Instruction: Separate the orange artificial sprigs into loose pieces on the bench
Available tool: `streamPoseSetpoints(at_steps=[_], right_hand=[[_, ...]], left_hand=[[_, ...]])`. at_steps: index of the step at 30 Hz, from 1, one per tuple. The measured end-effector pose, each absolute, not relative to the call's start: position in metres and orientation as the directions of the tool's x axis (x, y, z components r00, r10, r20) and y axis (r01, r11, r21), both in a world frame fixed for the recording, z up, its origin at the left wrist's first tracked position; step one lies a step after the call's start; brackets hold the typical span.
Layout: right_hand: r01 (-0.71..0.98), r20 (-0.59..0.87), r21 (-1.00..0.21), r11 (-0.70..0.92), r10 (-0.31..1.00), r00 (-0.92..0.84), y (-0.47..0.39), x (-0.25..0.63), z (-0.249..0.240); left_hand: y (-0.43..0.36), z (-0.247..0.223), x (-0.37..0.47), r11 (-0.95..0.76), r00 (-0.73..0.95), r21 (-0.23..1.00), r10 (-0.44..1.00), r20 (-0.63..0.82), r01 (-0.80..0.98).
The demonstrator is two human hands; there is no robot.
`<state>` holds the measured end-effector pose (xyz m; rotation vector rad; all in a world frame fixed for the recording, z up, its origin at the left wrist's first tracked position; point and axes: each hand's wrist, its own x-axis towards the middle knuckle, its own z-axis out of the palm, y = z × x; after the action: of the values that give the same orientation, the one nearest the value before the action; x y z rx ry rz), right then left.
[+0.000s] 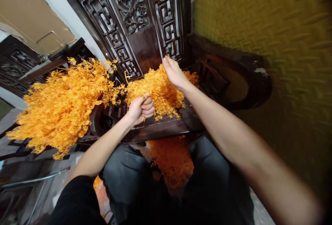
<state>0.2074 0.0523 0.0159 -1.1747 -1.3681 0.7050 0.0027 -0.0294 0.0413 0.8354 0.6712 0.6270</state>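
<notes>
A pile of orange feathery sprigs (166, 93) lies on the seat of a dark carved wooden chair (168, 126). At the pile's front left edge, my left hand (142, 108) is closed with its fingers curled in; whatever it may grip is too small to make out. My right hand (173, 70) is at the back right of the pile, its fingers stretched out and together, pointing up and left. The underside of that hand is hidden, so contact with the sprigs is unclear.
A large orange bunch (64, 105) rests left of the chair. More orange sprigs (171, 159) lie below the seat, between my knees. The carved backrest (145, 48) rises behind the pile, and a curved armrest (256, 76) stands at right beside a yellow textured surface (259, 17).
</notes>
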Motion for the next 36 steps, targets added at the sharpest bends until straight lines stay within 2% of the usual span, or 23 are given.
streamPoseSetpoints(at_steps=[2, 6, 7, 9, 11, 13, 15, 17, 24, 26, 29, 31, 32, 34, 36], right_hand=[[0.257, 0.44, -0.879, 0.401, 0.89, 0.119, 0.042, 0.203, 0.02], [0.318, 0.503, -0.805, 0.501, 0.86, -0.082, 0.034, 0.197, 0.023], [0.358, 0.491, -0.805, 0.473, 0.87, -0.047, 0.038, 0.201, 0.021], [0.383, 0.429, -0.862, 0.332, 0.881, 0.2, 0.052, 0.22, 0.011], [0.272, 0.301, -0.945, 0.182, 0.812, 0.5, 0.066, 0.243, -0.002], [0.096, 0.143, -0.99, 0.107, 0.803, 0.579, 0.073, 0.257, -0.014], [-0.095, 0.004, -0.994, 0.054, 0.887, 0.462, 0.071, 0.254, -0.019], [-0.24, -0.06, -0.971, 0.013, 0.954, 0.293, 0.065, 0.239, -0.018], [-0.431, -0.162, -0.892, -0.139, 0.987, 0.016, 0.049, 0.197, -0.002], [-0.369, -0.07, -0.928, -0.057, 0.997, 0.021, 0.048, 0.192, -0.002], [-0.019, 0.184, -0.982, 0.188, 0.973, 0.142, 0.054, 0.193, -0.008], [0.174, 0.236, -0.966, 0.192, 0.929, 0.284, 0.063, 0.203, -0.015], [0.199, 0.212, -0.969, 0.145, 0.9, 0.38, 0.068, 0.211, -0.02], [0.145, 0.132, -0.987, 0.064, 0.834, 0.536, 0.077, 0.227, -0.028], [0.094, 0.117, -0.992, 0.081, 0.859, 0.498, 0.08, 0.237, -0.033]], left_hand=[[-0.029, 0.039, 0.006, 0.543, 0.643, 0.817, 0.7, -0.312, -0.195], [-0.033, 0.038, 0.008, 0.537, 0.662, 0.837, 0.667, -0.341, -0.11], [-0.036, 0.039, 0.007, 0.526, 0.663, 0.845, 0.667, -0.341, -0.095], [-0.043, 0.042, 0.003, 0.503, 0.666, 0.862, 0.667, -0.334, -0.071], [-0.05, 0.045, -0.003, 0.484, 0.675, 0.873, 0.663, -0.325, -0.055], [-0.055, 0.047, -0.009, 0.481, 0.681, 0.876, 0.655, -0.327, -0.043], [-0.054, 0.046, -0.013, 0.487, 0.673, 0.872, 0.66, -0.333, -0.047], [-0.05, 0.043, -0.016, 0.492, 0.663, 0.868, 0.671, -0.331, -0.064], [-0.033, 0.033, -0.016, 0.509, 0.631, 0.852, 0.704, -0.327, -0.127], [-0.032, 0.033, -0.013, 0.513, 0.624, 0.849, 0.708, -0.332, -0.131], [-0.034, 0.033, -0.008, 0.509, 0.596, 0.854, 0.721, -0.354, -0.108], [-0.038, 0.033, -0.008, 0.465, 0.568, 0.883, 0.746, -0.349, -0.069], [-0.04, 0.032, -0.009, 0.42, 0.545, 0.907, 0.771, -0.33, -0.044], [-0.046, 0.03, -0.014, 0.295, 0.476, 0.955, 0.835, -0.275, 0.035], [-0.049, 0.028, -0.019, 0.158, 0.428, 0.973, 0.877, -0.217, 0.169]])
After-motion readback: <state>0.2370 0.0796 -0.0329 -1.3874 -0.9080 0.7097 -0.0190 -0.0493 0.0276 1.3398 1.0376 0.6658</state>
